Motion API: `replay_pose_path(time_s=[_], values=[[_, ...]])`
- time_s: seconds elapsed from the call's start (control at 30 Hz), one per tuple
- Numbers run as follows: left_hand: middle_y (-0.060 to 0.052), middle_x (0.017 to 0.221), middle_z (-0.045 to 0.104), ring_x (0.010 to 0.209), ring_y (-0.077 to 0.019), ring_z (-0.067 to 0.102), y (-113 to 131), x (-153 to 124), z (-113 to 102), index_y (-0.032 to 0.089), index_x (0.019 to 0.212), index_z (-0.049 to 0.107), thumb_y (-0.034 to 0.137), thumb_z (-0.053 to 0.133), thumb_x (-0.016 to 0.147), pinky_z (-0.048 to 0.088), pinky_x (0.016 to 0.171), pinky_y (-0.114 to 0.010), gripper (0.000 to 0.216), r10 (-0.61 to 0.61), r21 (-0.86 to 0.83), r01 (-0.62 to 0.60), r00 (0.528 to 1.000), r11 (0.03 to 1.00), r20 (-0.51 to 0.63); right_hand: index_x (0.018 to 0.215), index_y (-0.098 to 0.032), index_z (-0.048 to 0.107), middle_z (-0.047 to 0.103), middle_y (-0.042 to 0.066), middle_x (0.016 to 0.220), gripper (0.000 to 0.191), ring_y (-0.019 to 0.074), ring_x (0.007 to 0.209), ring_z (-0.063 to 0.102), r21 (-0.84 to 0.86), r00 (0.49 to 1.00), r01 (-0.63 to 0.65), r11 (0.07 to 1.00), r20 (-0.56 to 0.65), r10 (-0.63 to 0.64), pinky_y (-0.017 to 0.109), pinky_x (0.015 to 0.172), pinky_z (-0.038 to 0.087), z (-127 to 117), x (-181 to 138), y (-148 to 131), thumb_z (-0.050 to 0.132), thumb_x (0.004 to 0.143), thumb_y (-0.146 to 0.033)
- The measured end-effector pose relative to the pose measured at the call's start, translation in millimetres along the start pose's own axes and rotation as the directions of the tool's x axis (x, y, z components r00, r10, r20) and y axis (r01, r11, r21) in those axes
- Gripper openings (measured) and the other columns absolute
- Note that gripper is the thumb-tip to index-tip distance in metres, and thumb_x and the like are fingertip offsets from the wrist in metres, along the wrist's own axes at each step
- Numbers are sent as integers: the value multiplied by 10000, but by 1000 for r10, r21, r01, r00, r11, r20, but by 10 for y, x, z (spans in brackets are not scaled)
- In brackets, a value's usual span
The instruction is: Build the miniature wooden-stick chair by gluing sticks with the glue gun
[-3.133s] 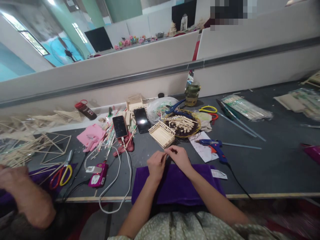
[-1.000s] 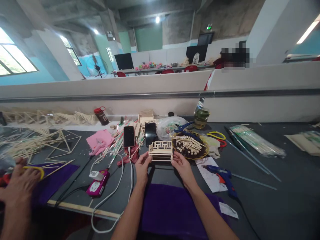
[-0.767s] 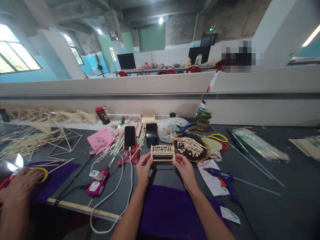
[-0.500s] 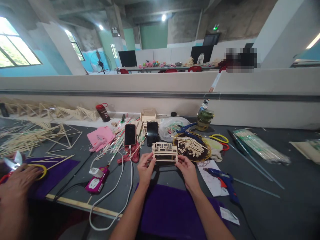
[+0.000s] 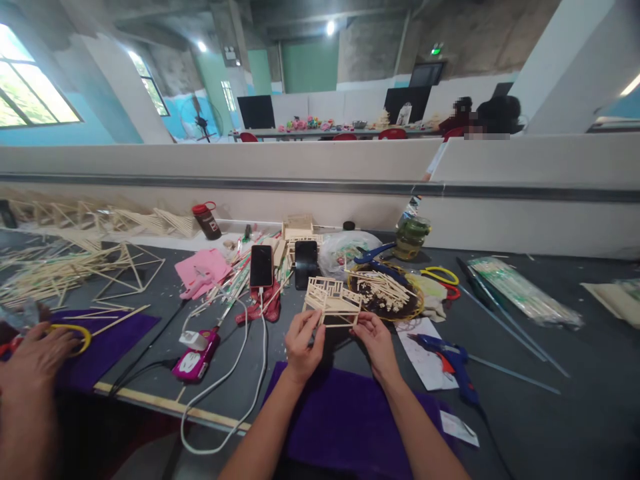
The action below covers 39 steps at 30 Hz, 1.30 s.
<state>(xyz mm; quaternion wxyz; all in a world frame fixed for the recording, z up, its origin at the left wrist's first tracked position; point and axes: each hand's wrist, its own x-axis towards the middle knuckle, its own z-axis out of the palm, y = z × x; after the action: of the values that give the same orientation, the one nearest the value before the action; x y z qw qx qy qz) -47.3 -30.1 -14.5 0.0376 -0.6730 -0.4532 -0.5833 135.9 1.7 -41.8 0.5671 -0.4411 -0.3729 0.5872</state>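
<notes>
A small model frame (image 5: 340, 305) of thin wooden sticks, with a lattice railing along its back, is held just above the table by both my hands. My left hand (image 5: 304, 341) pinches its left front corner, fingers closed. At the right front corner, my right hand (image 5: 375, 339) grips it between thumb and fingers. Below my wrists lies a purple cloth (image 5: 340, 420). Behind the model stands a black phone (image 5: 305, 263), and to its right sits a basket (image 5: 419, 308) of cut sticks.
A blue glue gun (image 5: 453, 360) lies on paper at right. A white cable (image 5: 263, 373) runs from a second phone (image 5: 261, 265) to a pink power strip (image 5: 196, 360). At far left another person's hand (image 5: 37, 357) holds yellow-handled scissors (image 5: 83, 337). A green jar (image 5: 413, 237) stands behind.
The model has turned and tilted, so more of its flat top shows. My left hand has shifted right along it. At left, the other person's scissors have moved.
</notes>
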Motion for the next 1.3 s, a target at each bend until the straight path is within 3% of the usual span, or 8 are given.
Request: replay_pose_path(time_s=[0.23, 0.37, 0.57, 0.7, 0.83, 1.0, 1.17, 1.3], values=[[-144, 1145, 652, 1055, -237, 639, 85, -1, -29, 189, 1431, 515, 78, 620, 845, 575, 872, -369, 606, 160, 42, -166, 981, 985, 113, 939, -219, 631, 747, 50, 926, 413, 199, 837, 694, 38, 998, -55, 998, 4, 55, 310, 690, 574, 36, -38, -21, 864, 636, -375], [-145, 1159, 649, 1065, -241, 634, 112, 9, -35, 200, 1462, 474, 65, 598, 840, 575, 879, -382, 648, 208, 46, -215, 971, 976, 122, 946, -221, 608, 750, 57, 948, 416, 229, 909, 708, 48, 997, -70, 996, 20, 69, 337, 720, 585, 41, -55, -27, 851, 655, -392], [-138, 1169, 630, 1078, -248, 626, 49, -30, -39, 229, 1341, 568, 119, 580, 857, 561, 907, -426, 496, 21, -6, -20, 998, 1000, 61, 883, -236, 557, 741, 43, 916, 401, 235, 887, 714, 24, 1000, 0, 1000, 16, 0, 365, 773, 574, 30, -25, 11, 827, 671, -440], [-134, 1162, 633, 1110, -258, 609, -31, -45, -41, 196, 1184, 623, 193, 580, 882, 521, 953, -465, 306, -183, -101, 183, 983, 978, 12, 882, -232, 562, 699, 23, 854, 373, 207, 831, 684, -142, 993, 115, 983, -1, -116, 352, 796, 558, 16, 21, 70, 804, 683, -436], [-95, 1086, 652, 1061, -225, 628, -117, -59, -6, 195, 1034, 657, 222, 578, 883, 505, 955, -406, 172, -415, -225, 406, 910, 886, 5, 868, -234, 565, 657, 8, 819, 314, 199, 830, 660, -224, 986, 162, 961, -12, -168, 337, 800, 540, -1, 52, 128, 777, 693, -386], [-55, 964, 677, 917, -191, 665, -220, -95, 46, 185, 929, 657, 211, 594, 809, 526, 857, -334, 138, -648, -382, 621, 758, 684, 73, 876, -233, 590, 667, 24, 845, 203, 211, 871, 671, -278, 981, 191, 941, 38, -188, 349, 817, 542, -10, 44, 167, 701, 748, -345], [-18, 792, 667, 776, -166, 640, -301, -96, 40, 171, 810, 656, 237, 617, 747, 506, 752, -282, 99, -733, -372, 710, 673, 598, 105, 887, -238, 590, 691, 34, 870, 187, 216, 900, 687, -321, 980, 199, 926, 56, -192, 360, 840, 552, -3, 33, 187, 676, 762, -348], [3, 701, 637, 690, -147, 602, -372, -111, 42, 173, 738, 660, 267, 600, 736, 479, 667, -251, 112, -761, -334, 740, 642, 584, 94, 870, -245, 593, 693, 36, 866, 166, 224, 897, 690, -364, 981, 194, 911, 52, -189, 370, 849, 549, -26, 31, 207, 668, 758, -341]])
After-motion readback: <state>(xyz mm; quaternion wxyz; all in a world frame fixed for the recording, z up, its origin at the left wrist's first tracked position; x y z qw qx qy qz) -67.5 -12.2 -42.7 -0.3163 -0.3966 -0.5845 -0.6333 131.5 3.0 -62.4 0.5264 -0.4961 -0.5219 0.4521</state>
